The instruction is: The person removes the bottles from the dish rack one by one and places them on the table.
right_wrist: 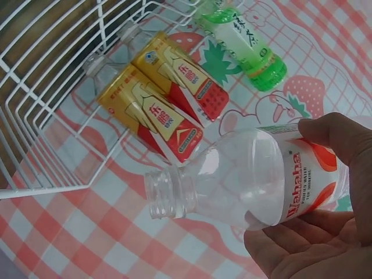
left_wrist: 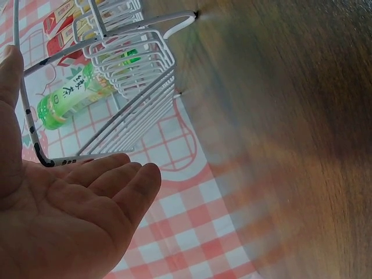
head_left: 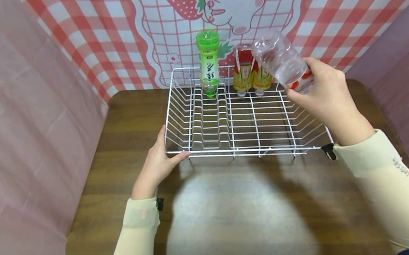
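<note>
A white wire dish rack (head_left: 245,151) stands on the table. My left hand (head_left: 157,158) touches its front left corner, thumb at the front rail and straight fingers along the side, as the left wrist view also shows. My right hand (head_left: 328,91) grips a clear plastic bottle (right_wrist: 238,174) around its red-and-white label, holding it tilted above the rack's back right part. The bottle's neck (right_wrist: 168,192) has no cap. A green tea bottle (head_left: 208,63) stands neck down at the rack's back. Right of it, two yellow-and-red bottles (head_left: 242,72) also stand neck down, side by side.
The brown wooden table (head_left: 114,185) extends left and in front of the rack. Behind it hangs a red-and-white checked cloth (head_left: 80,28) with strawberry drawings. Pink curtains (head_left: 9,134) flank the table on both sides.
</note>
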`<state>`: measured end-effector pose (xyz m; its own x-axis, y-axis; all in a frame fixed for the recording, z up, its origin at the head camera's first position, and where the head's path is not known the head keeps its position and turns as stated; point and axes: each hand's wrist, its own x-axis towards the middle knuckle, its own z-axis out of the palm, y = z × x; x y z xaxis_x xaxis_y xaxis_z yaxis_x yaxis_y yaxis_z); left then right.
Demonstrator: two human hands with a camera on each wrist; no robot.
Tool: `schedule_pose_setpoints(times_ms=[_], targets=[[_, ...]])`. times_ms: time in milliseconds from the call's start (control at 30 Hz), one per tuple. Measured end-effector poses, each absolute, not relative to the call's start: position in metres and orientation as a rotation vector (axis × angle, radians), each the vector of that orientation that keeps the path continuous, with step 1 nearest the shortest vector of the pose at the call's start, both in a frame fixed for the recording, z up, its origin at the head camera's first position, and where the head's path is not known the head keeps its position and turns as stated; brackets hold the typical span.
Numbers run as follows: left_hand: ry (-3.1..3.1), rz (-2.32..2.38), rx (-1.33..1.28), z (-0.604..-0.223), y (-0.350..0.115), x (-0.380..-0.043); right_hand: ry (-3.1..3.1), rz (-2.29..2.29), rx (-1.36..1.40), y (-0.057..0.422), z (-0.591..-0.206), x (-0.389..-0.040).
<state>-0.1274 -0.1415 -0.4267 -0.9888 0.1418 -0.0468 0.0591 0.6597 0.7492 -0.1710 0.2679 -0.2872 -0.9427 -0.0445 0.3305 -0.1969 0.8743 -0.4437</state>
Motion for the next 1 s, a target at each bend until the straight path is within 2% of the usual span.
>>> schedule_pose_setpoints(times_ms=[667, 1000], targets=[[2.769, 1.237, 0.171, -0.426, -0.142, -0.128, -2.665, 0.61, 0.385, 0.266, -0.289, -0.162], [2.78, 1.247, 0.18, -0.426, -0.14, -0.127, -2.681, 0.579, 0.396, 0.265, -0.287, -0.157]])
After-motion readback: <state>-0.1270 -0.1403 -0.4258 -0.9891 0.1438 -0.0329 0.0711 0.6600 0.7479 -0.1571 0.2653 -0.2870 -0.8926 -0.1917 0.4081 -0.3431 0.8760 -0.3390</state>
